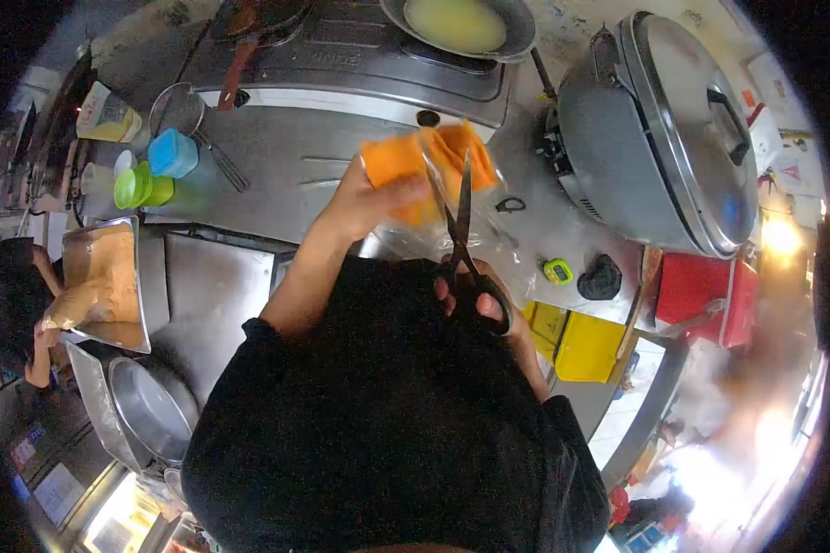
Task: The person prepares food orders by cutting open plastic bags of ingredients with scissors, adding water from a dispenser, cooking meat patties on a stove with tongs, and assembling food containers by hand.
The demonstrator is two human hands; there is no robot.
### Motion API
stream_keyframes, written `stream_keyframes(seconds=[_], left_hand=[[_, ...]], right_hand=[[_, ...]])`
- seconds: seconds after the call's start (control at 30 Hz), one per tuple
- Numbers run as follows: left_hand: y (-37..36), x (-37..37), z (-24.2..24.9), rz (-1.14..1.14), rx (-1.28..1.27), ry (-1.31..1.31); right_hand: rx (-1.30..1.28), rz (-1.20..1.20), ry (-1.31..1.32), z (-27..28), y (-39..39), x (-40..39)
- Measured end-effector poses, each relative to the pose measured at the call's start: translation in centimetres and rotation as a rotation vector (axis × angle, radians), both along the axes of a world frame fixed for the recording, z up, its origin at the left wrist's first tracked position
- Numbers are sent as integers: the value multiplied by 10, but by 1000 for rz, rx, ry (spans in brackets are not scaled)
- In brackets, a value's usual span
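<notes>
My left hand (364,203) grips an orange packet (397,166) with clear plastic around it, raised over the steel counter. The packet is partly blurred. In my right hand (489,295) is a pair of dark scissors (463,207), my fingers through the handles. Its blades point up and stand apart, in front of the packet's right part. Whether they touch the plastic I cannot tell.
A stove (341,64) with a pan of yellow liquid (456,26) lies ahead. A large lidded cooker (618,138) stands right, near a green timer (557,271). Left are cups (143,187), a whisk (221,164) and a tray of breading (106,276), with a co-worker's hand (48,323).
</notes>
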State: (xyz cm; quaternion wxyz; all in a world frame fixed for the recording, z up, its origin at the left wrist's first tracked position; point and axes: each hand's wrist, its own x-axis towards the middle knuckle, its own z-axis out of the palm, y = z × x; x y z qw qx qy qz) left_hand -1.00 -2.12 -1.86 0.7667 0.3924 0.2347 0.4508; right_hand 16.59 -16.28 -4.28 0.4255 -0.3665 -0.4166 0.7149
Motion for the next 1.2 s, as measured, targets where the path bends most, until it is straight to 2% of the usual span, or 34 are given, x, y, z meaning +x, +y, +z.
stream_keyframes(seconds=[0.1, 0.17, 0.3, 0.37, 0.5, 0.57, 0.7, 0.9, 0.97, 1.2], left_hand=[[0, -10, -7, -268, 284, 178], [-3, -7, -11, -334, 206, 123], [-6, -7, -9, -323, 164, 127], [-7, -5, -14, -331, 218, 130], [-7, -1, -12, -359, 211, 224], [-5, 5, -16, -380, 367, 216], [-4, 6, -18, -436, 351, 256], [-6, 18, -3, -466, 227, 60], [0, 12, -23, -522, 381, 194], [7, 13, -23, -721, 236, 129]], right_hand=[[-16, -42, -7, 7, -1, -5], [-25, -123, -21, 7, -2, -10], [-12, -52, -24, 3, -1, -6], [-54, -28, -108, 1, -3, -3], [-57, -34, -64, 0, -6, -8], [46, -200, -39, -1, -7, -20], [1, -149, -7, -4, -7, -14], [-25, -83, -99, -9, -11, -9], [-30, -295, -8, 0, -12, -22], [-71, -129, -61, -5, -10, -10]])
